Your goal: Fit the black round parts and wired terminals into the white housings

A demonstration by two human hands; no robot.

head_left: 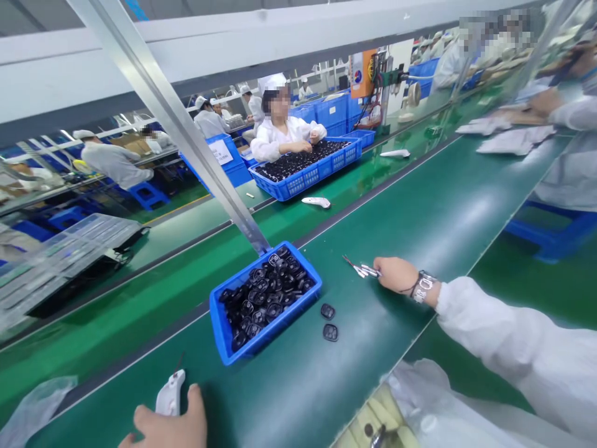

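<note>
Hands at work over a green conveyor belt (pixel 364 373), as I watch from afar: the left hand (pixel 170 426) curls around a white plastic shell (pixel 170 393) at the near edge, and the right hand (pixel 395 275), a wristwatch (pixel 424 287) at its wrist, pinches a small bunch of thin metal strips (pixel 368 270). Between them sits a blue crate (pixel 303 264) heaped with black plastic parts (pixel 263 298), its rim just touching a metal post (pixel 172 124). Two loose black parts (pixel 328 311) lie on the belt just beside it, close to the right hand. From here, I judge the thin strips the likeliest trouble: a slack pinch could scatter them across the belt. A careless sweep of the right wrist could knock the loose parts away, and a nudge against the post could shift the crate. Across the line, a co-worker (pixel 280 118) bends over a second crate (pixel 303 177).
</note>
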